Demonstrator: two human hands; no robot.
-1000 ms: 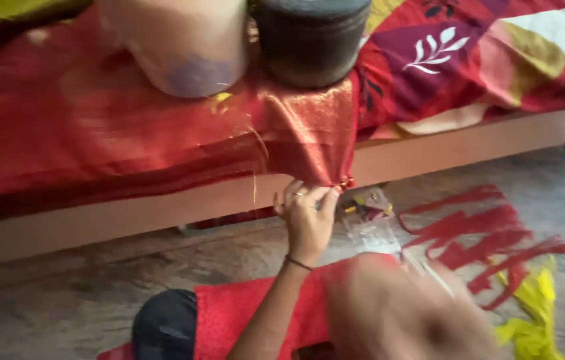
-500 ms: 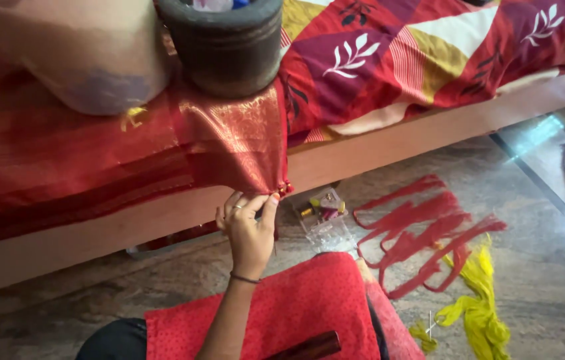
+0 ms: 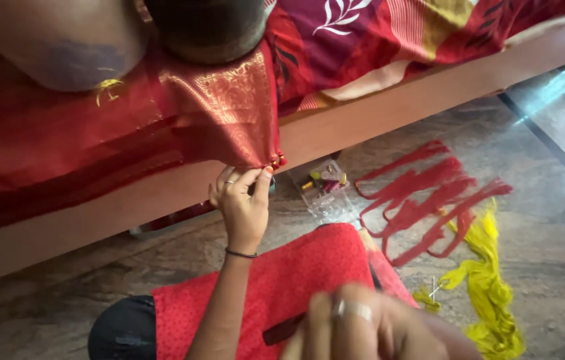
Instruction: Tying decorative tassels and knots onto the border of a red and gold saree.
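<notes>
A red cloth with a gold woven border [image 3: 229, 113] hangs over the edge of a bed. Small red knots [image 3: 277, 161] sit at its lower corner. My left hand [image 3: 242, 207] reaches up, with thumb and fingers pinched on the cloth's lower edge just beside that corner. It wears a ring and a thin dark wristband. My right hand [image 3: 362, 327] is very close to the camera at the bottom, blurred, with a ring on one finger. Whether it holds anything is unclear.
A dark round container [image 3: 209, 27] and a pale rounded bag [image 3: 62, 47] stand on the bed above its wooden frame [image 3: 396, 113]. On the stone floor lie a clear plastic box of thread spools [image 3: 326, 190], red thread bundles [image 3: 429, 200] and yellow thread [image 3: 489, 287]. Red clothing [image 3: 282, 287] covers my lap.
My left hand stays pinched on the cloth's corner. My right hand, out of view half a second ago, has come up into the bottom of the view.
</notes>
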